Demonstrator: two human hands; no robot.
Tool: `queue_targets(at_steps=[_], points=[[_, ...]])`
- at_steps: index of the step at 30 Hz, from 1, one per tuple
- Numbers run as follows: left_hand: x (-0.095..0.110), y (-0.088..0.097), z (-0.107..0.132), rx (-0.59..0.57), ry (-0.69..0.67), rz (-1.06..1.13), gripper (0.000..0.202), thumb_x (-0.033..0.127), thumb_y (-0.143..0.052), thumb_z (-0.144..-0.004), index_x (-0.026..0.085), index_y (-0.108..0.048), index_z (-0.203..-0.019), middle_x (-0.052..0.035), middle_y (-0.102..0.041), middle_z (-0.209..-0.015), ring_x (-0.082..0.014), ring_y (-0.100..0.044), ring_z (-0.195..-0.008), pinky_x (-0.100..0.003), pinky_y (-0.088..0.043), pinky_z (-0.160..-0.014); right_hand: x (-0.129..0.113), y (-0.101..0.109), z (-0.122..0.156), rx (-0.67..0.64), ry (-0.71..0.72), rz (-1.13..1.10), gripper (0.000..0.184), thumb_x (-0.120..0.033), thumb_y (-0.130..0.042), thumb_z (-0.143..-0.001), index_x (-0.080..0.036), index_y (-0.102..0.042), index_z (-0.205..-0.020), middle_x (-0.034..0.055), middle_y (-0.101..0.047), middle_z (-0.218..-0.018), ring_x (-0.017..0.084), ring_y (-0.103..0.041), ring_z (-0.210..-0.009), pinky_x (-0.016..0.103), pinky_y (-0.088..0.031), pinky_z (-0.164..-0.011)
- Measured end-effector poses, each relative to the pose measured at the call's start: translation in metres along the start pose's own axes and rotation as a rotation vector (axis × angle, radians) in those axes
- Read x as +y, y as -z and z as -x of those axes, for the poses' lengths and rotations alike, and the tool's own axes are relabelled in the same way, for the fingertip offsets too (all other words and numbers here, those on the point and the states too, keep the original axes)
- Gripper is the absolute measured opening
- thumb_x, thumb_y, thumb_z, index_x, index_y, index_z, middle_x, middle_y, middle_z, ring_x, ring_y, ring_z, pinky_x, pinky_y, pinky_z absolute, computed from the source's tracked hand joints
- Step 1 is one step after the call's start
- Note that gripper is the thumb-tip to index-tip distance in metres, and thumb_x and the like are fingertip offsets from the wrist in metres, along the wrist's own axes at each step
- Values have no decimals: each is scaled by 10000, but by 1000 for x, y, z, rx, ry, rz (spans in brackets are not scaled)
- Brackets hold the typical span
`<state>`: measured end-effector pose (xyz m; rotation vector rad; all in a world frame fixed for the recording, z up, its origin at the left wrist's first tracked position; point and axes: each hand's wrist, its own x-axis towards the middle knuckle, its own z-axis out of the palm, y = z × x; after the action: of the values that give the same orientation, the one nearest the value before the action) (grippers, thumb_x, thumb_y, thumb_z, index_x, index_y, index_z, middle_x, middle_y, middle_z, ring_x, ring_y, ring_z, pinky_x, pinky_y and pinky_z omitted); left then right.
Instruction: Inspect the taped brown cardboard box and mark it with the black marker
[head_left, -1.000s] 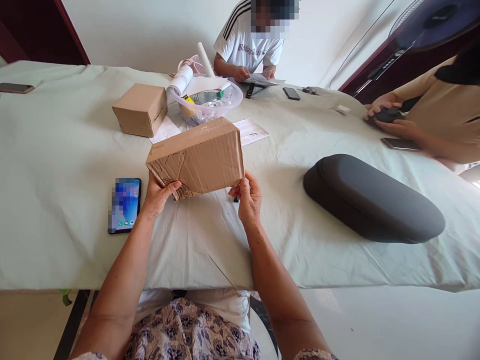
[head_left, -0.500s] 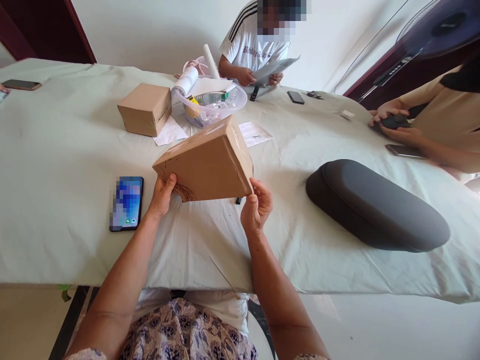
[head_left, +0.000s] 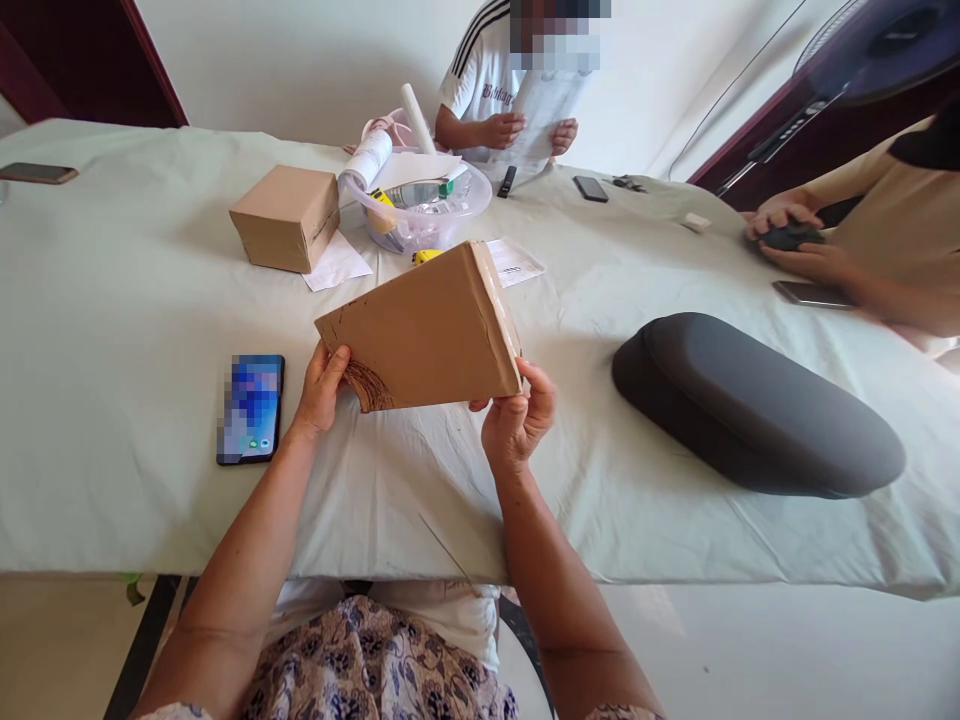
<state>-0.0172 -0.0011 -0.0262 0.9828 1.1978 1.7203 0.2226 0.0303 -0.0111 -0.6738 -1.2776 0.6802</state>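
Note:
Between my two hands a brown cardboard box (head_left: pixel 427 335) is held up tilted above the cloth-covered table. Dark scribble-like marks show at its lower left corner, and a taped, creased edge runs along its right side. My left hand (head_left: pixel 324 388) grips that left corner, thumb on the near face. At the lower right corner my right hand (head_left: pixel 519 412) pinches the box between thumb and fingers. The box's far side and underside are hidden from me. To the left of my left hand a smartphone (head_left: pixel 251 410) lies with its screen lit.
A second cardboard box (head_left: pixel 285 218) stands beside a plastic basin (head_left: pixel 472 200) of bottles and paper. A yellow item (head_left: pixel 426 257) shows behind the held box. A dark padded seat (head_left: pixel 757 405) lies at right. One person (head_left: pixel 480 110) holds a sheet; another (head_left: pixel 900 220) grips a dark object.
My hands have turned the box so its broad face shows more and its top less; its right end moved slightly right. The person opposite has raised the sheet upright.

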Motion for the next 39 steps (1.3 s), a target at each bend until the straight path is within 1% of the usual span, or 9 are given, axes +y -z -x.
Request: queue_targets(at_steps=[4, 6, 9, 12, 18, 22, 27, 31, 39], points=[[6, -3, 2, 3, -71, -101, 1051, 627, -745, -844, 388, -105, -1643, -87, -663, -1402, -267, -658, -1290, -433, -547, -1075, -4, 0, 0, -16, 28, -22, 353, -577, -554, -976, -325, -647, -1204, -87, -575, -570, 115, -563, -421, 277, -483, -482], [8, -3, 3, 50, -174, -211, 1080, 652, -715, -854, 406, -29, -1651, -107, -573, -1507, -271, -649, -1294, -433, -537, -1073, -5, -1, 0, -38, 35, -25, 298, -504, -571, -986, -344, -652, -1225, -90, -590, -588, 108, -578, -441, 284, -514, -526], [14, -5, 7, 202, -409, -487, 939, 658, -672, -871, 320, -243, -1635, -150, -413, -1637, -334, -528, -1427, -491, -458, -1157, -6, -3, 2, -76, 41, 22, 321, -473, -556, -996, -360, -646, -1282, -92, -582, -586, 103, -590, -450, 291, -546, -546], [20, -11, 14, 278, -626, -704, 755, 633, -632, -892, 235, -481, -1515, -169, -446, -1612, -378, -388, -1533, -555, -310, -1255, -5, -4, 6, -132, 78, 38, 357, -482, -527, -1008, -363, -618, -1332, -91, -561, -577, 101, -578, -439, 262, -521, -484], [22, -36, 38, 40, -953, -727, 688, 762, -699, -765, 384, -633, -1335, -52, -431, -1633, -424, -361, -1538, -661, -262, -1250, -6, -5, 16, -303, 211, 21, 346, -430, -560, -1014, -373, -635, -1347, -11, -724, -798, 124, -638, -487, 282, -555, -474], [22, -44, 48, 72, -921, -768, 803, 884, -769, -543, 399, -716, -1181, -31, -432, -1619, -463, -318, -1542, -707, -254, -1238, -11, -7, 21, -433, 339, 164, 332, -462, -533, -1021, -334, -712, -1269, -3, -740, -702, 139, -634, -475, 273, -538, -474], [19, -44, 47, 37, -950, -776, 613, 807, -654, -768, 358, -742, -1177, -78, -479, -1561, -424, -402, -1508, -656, -367, -1210, -13, -17, 25, -621, 368, 152, 339, -330, -490, -1038, -273, -681, -1313, 4, -790, -756, 126, -698, -529, 232, -538, -508], [16, -46, 45, -28, -980, -778, 465, 612, -528, -951, 311, -714, -1252, -108, -560, -1493, -357, -495, -1462, -588, -466, -1167, -12, -23, 26, -523, 345, 221, 321, -251, -499, -1020, -276, -661, -1297, 17, -819, -848, 136, -748, -625, 249, -599, -576], [6, -50, 45, -16, -1051, -780, 390, 274, -585, -958, 315, -667, -1337, -110, -571, -1529, -311, -564, -1415, -534, -521, -1121, -17, -20, 19, -410, 348, 226, 388, -97, -526, -964, -269, -653, -1288, 67, -810, -1060, 190, -788, -970, 343, -656, -844]])
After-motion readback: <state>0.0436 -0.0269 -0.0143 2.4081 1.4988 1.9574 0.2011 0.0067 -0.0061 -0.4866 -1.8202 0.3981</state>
